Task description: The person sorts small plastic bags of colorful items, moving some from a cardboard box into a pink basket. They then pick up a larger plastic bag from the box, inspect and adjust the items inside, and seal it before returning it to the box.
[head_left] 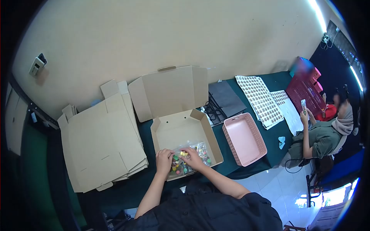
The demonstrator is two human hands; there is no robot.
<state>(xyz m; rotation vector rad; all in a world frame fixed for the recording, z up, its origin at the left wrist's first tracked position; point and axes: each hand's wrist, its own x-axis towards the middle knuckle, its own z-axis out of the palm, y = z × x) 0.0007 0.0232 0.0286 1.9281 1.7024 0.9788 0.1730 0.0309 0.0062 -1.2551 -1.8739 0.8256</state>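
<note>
Matt cardboard is being shown by the box (181,131), glossy plastic by the bag (200,150), smooth plastic by the pink basket (244,136), and matt fabric by the tablecloth (275,134).

Saw plain tan on open box (179,129) and flattened cardboard (96,142), dark green across surface (274,134). Noted green, yellow, red and pink pieces (178,171) in clear bag (202,148). Found pale pink on basket (244,138), openwork pattern along sides; brown dots in rows on white sheets (260,100); maroon on crate (306,94); beige on wall (154,34).
</note>
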